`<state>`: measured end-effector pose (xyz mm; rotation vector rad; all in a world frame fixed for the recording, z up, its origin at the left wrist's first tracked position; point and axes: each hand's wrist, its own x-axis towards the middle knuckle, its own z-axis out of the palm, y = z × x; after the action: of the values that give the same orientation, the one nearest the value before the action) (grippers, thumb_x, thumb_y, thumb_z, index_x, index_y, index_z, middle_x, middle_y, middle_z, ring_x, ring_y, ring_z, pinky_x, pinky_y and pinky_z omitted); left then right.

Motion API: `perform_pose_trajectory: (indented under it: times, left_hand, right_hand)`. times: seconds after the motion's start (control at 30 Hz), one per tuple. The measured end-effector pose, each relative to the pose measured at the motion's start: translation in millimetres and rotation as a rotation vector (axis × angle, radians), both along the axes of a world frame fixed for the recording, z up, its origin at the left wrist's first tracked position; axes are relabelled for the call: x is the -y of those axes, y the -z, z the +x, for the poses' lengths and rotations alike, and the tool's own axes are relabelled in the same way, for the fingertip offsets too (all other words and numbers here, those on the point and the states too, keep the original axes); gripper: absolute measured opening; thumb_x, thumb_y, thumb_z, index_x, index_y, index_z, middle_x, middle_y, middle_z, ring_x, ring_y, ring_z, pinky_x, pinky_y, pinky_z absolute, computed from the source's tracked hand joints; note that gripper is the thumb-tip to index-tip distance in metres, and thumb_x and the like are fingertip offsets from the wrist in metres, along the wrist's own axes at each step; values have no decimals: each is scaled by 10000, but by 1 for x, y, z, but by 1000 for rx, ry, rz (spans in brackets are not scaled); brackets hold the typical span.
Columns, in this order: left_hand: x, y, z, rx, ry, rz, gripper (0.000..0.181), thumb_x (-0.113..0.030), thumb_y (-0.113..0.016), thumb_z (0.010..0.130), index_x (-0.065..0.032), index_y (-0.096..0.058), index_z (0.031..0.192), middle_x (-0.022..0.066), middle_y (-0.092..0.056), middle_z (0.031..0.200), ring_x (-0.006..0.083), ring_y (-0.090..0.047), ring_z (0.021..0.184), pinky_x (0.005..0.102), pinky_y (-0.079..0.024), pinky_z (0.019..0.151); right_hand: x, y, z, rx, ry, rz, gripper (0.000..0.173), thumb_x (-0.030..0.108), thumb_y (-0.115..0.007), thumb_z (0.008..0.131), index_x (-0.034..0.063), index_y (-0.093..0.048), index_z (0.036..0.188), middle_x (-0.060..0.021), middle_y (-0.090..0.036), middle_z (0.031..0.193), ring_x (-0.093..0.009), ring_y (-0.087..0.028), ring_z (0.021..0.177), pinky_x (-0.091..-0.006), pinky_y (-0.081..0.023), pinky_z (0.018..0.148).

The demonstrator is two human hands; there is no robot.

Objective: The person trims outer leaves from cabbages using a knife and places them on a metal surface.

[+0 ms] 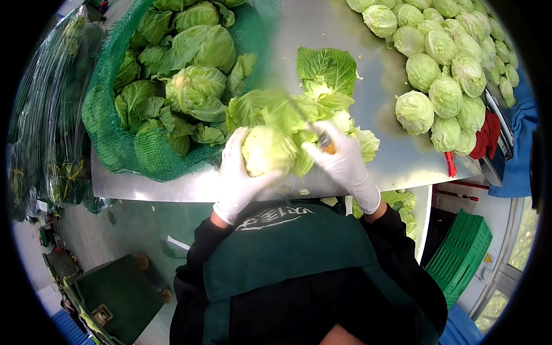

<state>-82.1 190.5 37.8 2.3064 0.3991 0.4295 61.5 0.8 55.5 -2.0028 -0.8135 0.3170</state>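
Note:
My left hand (241, 168), in a white glove, holds a pale green cabbage head (268, 151) from its left side, above the steel table. My right hand (340, 159), also gloved, grips a knife (327, 143) with an orange-brown handle; its blade is blurred and points up and left over the leaves. Loose cabbage leaves (326, 69) lie in a heap just beyond both hands. On the left, a green mesh bag (103, 125) lies open around several untrimmed cabbages (196, 90). Trimmed cabbages (414, 112) are piled at the right.
The steel table's (142, 183) near edge runs in front of my apron. Plastic-wrapped produce (56, 116) stands at far left. A red cloth (487, 136) and a red-handled tool (450, 164) lie by the right pile. Stacked green crates (459, 254) and a dark green cart (125, 293) stand below.

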Motion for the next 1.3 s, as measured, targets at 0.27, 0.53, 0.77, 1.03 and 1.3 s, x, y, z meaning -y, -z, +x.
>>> perform_pose_trajectory:
  times: [0.27,0.53,0.77,1.03,1.3]
  left_hand:
    - [4,-4,5,-47,6,56,1029,-406,-885,605,-4,-385,1411,196,-485,1345,370,-469,1232,448,-404,1031]
    - [9,-11,6,-94,51,110,1025,-406,-884,592,-41,-396,1416,182,-459,1393,371,-465,1240,460,-400,1030]
    - [5,-4,5,-13,41,140,1003,-402,-883,593,-50,-408,1403,193,-443,1417,373,-464,1246,458,-400,1030]
    - [8,-6,7,-31,54,137,1011,-398,-884,592,-40,-402,1405,189,-455,1398,376,-467,1234,460,-408,1015]
    - [10,-8,5,-83,48,146,1029,-343,-889,594,-15,-378,1425,195,-435,1428,374,-436,1292,438,-379,1085]
  right_hand:
    - [-21,6,-22,130,-135,-97,385,327,-749,813,187,-644,1157,-85,-653,726,-293,-654,645,-365,-508,575]
    - [-16,4,-1,-109,-294,-102,182,183,-715,860,102,-637,1003,-66,-630,751,-161,-604,656,-306,-482,626]
    - [-12,18,17,-445,-137,148,135,126,-666,918,11,-610,961,37,-575,827,-28,-477,702,-206,-414,619]
    - [-16,7,-23,334,-151,-149,314,303,-786,794,128,-639,1009,-88,-648,711,-285,-656,631,-357,-508,553]
    - [-15,19,-2,90,-138,80,165,174,-726,863,81,-620,948,-62,-613,678,-144,-578,545,-286,-445,511]
